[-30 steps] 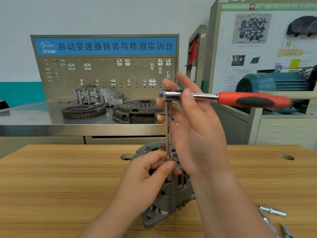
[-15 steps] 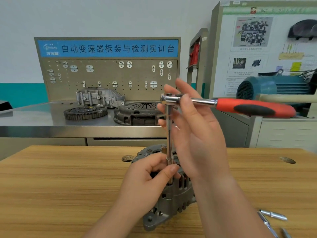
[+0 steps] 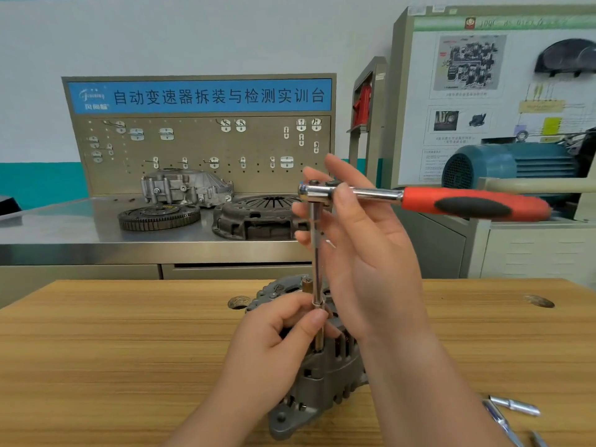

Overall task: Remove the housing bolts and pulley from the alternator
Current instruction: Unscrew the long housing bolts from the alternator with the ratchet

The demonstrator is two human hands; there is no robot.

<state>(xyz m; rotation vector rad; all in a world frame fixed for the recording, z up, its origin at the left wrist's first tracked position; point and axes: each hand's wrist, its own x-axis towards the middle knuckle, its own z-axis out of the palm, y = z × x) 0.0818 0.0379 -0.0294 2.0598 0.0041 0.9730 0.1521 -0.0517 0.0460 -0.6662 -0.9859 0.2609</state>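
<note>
Grey vented alternator on wooden table, socket extension upright on its housing.

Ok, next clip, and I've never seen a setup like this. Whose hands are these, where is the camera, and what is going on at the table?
No robot here: a person wears a camera on the head, looking down at their own hands. It is the only view. On the wooden table stands an alternator, a car's generator. The right hand holds the head of a red-handled ratchet wrench; its long extension bar runs down to the housing, where the left hand pinches its lower end. At the right lie silvery tool pieces. Behind, a steel bench carries a flywheel and clutch cover.
</note>
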